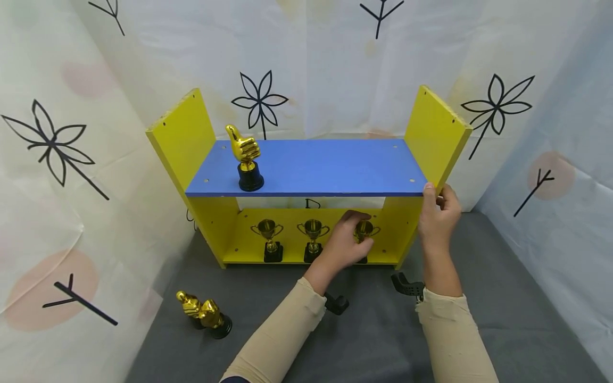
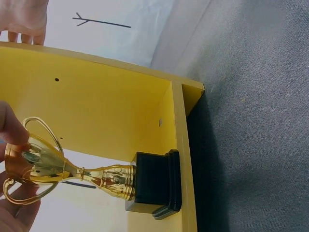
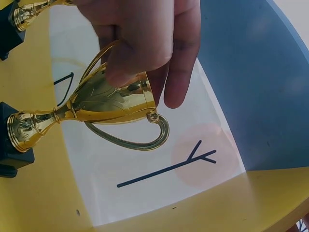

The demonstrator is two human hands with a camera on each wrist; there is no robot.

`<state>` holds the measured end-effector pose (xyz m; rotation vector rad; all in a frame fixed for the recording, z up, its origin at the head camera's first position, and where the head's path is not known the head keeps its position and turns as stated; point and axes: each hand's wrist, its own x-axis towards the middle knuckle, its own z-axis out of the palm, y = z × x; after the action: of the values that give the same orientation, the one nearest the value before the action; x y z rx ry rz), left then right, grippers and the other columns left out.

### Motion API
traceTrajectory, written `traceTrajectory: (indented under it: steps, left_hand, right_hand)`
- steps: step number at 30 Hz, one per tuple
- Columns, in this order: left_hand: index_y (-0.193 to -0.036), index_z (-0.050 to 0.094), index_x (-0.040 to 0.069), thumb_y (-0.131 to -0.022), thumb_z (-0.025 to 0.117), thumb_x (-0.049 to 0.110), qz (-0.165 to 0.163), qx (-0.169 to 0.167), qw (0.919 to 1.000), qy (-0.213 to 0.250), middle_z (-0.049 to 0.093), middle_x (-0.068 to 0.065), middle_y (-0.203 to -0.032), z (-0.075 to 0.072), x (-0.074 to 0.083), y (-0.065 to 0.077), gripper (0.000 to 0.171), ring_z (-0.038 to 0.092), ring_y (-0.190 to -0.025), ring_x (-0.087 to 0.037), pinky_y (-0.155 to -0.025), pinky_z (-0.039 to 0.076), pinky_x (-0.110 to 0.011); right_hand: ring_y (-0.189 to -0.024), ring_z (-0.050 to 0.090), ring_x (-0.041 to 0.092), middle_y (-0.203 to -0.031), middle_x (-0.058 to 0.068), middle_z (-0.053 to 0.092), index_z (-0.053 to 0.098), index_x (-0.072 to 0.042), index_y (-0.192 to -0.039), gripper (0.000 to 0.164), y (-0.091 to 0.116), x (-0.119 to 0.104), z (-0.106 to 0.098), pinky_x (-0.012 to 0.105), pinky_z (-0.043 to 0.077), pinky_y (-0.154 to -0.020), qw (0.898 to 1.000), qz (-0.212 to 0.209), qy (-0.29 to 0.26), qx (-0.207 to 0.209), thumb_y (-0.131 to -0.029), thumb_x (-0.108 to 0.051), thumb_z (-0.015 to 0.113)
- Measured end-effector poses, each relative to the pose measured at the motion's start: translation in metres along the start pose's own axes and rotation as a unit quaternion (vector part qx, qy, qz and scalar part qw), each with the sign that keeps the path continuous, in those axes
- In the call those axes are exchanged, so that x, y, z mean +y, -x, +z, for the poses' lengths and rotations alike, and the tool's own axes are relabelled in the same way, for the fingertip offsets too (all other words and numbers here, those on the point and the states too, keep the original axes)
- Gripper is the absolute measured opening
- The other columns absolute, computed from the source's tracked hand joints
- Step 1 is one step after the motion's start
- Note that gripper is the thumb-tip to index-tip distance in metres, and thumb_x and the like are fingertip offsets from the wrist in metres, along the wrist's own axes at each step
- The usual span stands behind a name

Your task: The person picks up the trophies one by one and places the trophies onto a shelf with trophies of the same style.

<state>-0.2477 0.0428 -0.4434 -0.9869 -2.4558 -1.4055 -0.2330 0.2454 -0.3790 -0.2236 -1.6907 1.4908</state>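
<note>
My left hand (image 1: 344, 242) pinches the bowl of the rightmost gold trophy cup (image 3: 113, 99) between thumb and fingers. Its black square base (image 2: 157, 183) stands on the lower yellow board (image 2: 186, 169), close to the front edge. Two similar trophy cups, a middle one (image 1: 313, 230) and a left one (image 1: 268, 230), stand in line with it. With thumb in front and fingers round the outside, my right hand (image 1: 438, 215) grips the yellow side panel (image 1: 438, 135) of the shelf, just below the blue board's right end.
On the blue upper board (image 1: 325, 165) stands a gold thumbs-up trophy (image 1: 245, 154), at the left. Two more gold trophies with black bases, the nearer one (image 1: 213, 316) overlapping the other, are on the grey floor cloth (image 1: 268, 298). Patterned white sheets (image 1: 335, 80) hang behind.
</note>
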Motion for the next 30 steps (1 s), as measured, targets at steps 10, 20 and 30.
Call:
traceTrajectory:
  steps: [10, 20, 30]
  left_hand:
    - [-0.138, 0.065, 0.011, -0.095, 0.072, 0.014, 0.034, 0.025, 0.9964, -0.073, 0.064, -0.009, -0.139, -0.004, 0.009, 0.001, 0.043, 0.063, -0.120, -0.025, -0.105, 0.054, -0.041]
    - [-0.141, 0.061, 0.005, -0.097, 0.073, 0.017, 0.081, 0.078, 0.9873, -0.111, 0.066, -0.013, -0.138, -0.009, 0.010, 0.012, 0.047, 0.065, -0.125, -0.030, -0.109, 0.053, -0.045]
    - [-0.140, 0.063, 0.007, -0.096, 0.074, 0.020, 0.097, 0.150, 0.9763, -0.121, 0.068, -0.011, -0.136, -0.014, 0.018, 0.034, 0.047, 0.064, -0.127, -0.027, -0.111, 0.052, -0.045]
  right_hand:
    - [-0.088, 0.053, 0.010, -0.104, -0.018, 0.064, 0.076, -0.004, -0.124, 0.040, 0.000, 0.000, 0.000, 0.026, 0.043, -0.075, 1.000, 0.016, 0.001, -0.004, -0.103, -0.035, 0.062]
    - [-0.086, 0.054, 0.010, -0.102, -0.018, 0.064, 0.076, -0.004, -0.122, 0.039, -0.001, 0.000, 0.000, 0.025, 0.045, -0.073, 1.000, 0.013, 0.001, -0.001, -0.103, -0.035, 0.062]
    - [-0.084, 0.054, 0.010, -0.100, -0.018, 0.064, 0.077, -0.003, -0.120, 0.039, 0.000, 0.001, -0.001, 0.025, 0.045, -0.073, 1.000, 0.006, 0.001, 0.003, -0.102, -0.035, 0.063]
